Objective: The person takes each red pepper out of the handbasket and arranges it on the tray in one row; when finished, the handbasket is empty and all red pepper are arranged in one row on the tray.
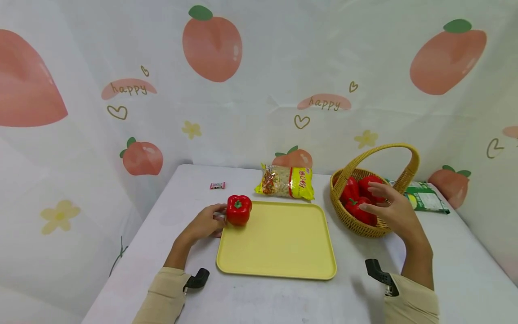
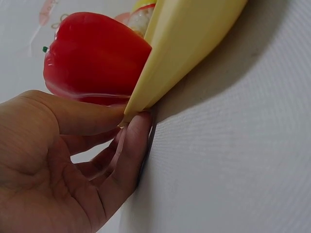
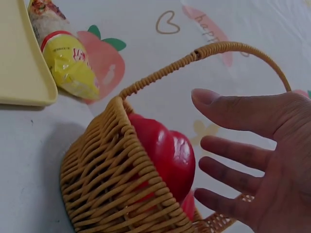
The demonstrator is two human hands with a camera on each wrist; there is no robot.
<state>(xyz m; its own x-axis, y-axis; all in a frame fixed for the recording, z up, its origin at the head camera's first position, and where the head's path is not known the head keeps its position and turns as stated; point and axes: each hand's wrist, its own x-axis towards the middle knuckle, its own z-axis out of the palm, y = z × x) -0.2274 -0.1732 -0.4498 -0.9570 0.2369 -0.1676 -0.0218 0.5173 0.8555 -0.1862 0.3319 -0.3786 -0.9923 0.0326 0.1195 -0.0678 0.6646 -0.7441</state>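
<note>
My left hand [image 1: 204, 222] pinches the left rim of a yellow tray [image 1: 279, 245], thumb on top and fingers underneath, as the left wrist view shows. A red bell pepper [image 1: 238, 211] with a green stem sits on the tray's far left corner, right beside that thumb. My right hand [image 1: 396, 211] is held over the right side of a wicker basket [image 1: 360, 229], fingers spread and nothing between them. Inside the basket lie several red peppers [image 3: 163, 153], partly hidden by its wall in the right wrist view. The basket's tall handle [image 3: 170, 68] arches above them.
Behind the tray lies a yellow and clear food packet [image 1: 285, 182]. A small pink wrapped candy [image 1: 217, 185] is at the back left. A green packet [image 1: 426, 198] lies behind the basket at right. A printed cloth [image 1: 259, 103] hangs along the table's back.
</note>
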